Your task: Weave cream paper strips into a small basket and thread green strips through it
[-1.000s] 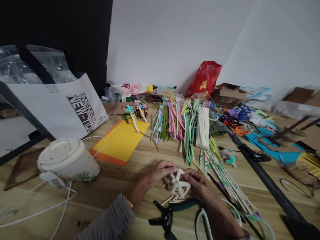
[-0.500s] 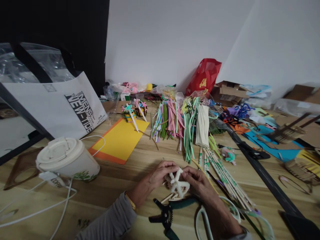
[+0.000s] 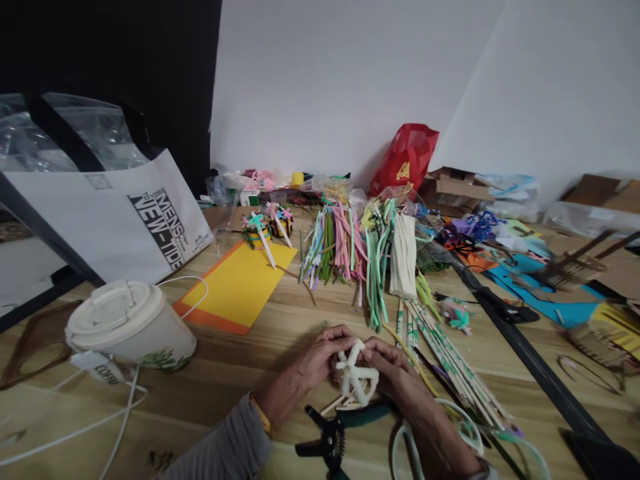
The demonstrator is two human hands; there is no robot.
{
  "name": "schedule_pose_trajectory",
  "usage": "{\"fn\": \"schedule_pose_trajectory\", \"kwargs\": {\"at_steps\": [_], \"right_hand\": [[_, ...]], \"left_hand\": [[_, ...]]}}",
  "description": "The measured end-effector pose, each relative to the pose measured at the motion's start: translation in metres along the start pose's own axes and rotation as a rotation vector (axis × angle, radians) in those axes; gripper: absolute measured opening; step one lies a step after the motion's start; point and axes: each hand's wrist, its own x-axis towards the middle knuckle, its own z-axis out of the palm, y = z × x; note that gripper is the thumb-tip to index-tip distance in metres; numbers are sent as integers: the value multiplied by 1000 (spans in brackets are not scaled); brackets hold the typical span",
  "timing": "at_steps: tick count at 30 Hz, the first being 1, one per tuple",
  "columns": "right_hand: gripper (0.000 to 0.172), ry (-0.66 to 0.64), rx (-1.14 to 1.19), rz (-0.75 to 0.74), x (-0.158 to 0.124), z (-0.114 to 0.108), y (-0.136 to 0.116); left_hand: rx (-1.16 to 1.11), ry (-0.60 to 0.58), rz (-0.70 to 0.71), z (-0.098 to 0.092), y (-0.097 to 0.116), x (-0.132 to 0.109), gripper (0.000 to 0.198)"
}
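My left hand (image 3: 317, 360) and my right hand (image 3: 395, 373) meet over the near middle of the wooden table (image 3: 260, 353). Both are closed on a small white pipe-cleaner figure (image 3: 354, 375) with short arms sticking out, bound round wooden sticks. The left fingers pinch its left side, the right fingers its top and right side. A grey sleeve and a yellow wristband show on my left arm. Just below the figure lie dark pliers (image 3: 333, 437) with green handles and white-handled scissors (image 3: 425, 437).
A lidded paper cup (image 3: 127, 327) and white cable (image 3: 100, 420) sit at left, beside a white tote bag (image 3: 125, 227). A yellow sheet (image 3: 240, 283), bundles of coloured pipe cleaners (image 3: 350, 247), wrapped chopsticks (image 3: 445, 353), a red bag (image 3: 407, 157) and boxes fill the back and right.
Both hands have kept hold of the white figure, shifting slightly left and turning it a little. The camera has tipped a bit; nothing else on the table has moved.
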Motion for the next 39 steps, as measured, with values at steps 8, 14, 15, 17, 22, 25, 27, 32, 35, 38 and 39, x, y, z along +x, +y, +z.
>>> {"fn": "schedule_pose_trajectory", "kwargs": {"at_steps": [8, 14, 15, 17, 22, 25, 27, 32, 35, 38, 39], "right_hand": [[35, 25, 78, 19, 1, 6, -1], [31, 8, 102, 40, 3, 3, 2], [31, 6, 101, 41, 3, 2, 3], [30, 5, 94, 44, 4, 1, 5], [29, -9, 95, 46, 4, 1, 7], [29, -17, 114, 42, 4, 3, 7], [29, -23, 127, 40, 4, 4, 7], [27, -37, 150, 22, 5, 6, 7], [27, -29, 128, 18, 5, 6, 7], [27, 13, 124, 31, 6, 4, 6], [27, 33, 134, 38, 6, 3, 6]], "left_hand": [[-27, 18, 14, 1, -4, 1, 28], [6, -2, 18, 0, -5, 3, 26], [13, 3, 16, -1, -5, 3, 28], [26, 14, 9, -2, -5, 4, 31], [59, 4, 28, -1, -4, 4, 34], [79, -15, 52, -1, -4, 3, 33], [98, -24, 59, -2, -4, 3, 33], [82, -14, 31, -2, -2, 2, 36], [15, 44, 3, 0, 0, 2, 39], [-47, 78, -36, 1, 3, 1, 41], [-65, 67, -48, 1, 4, 2, 42]]}}
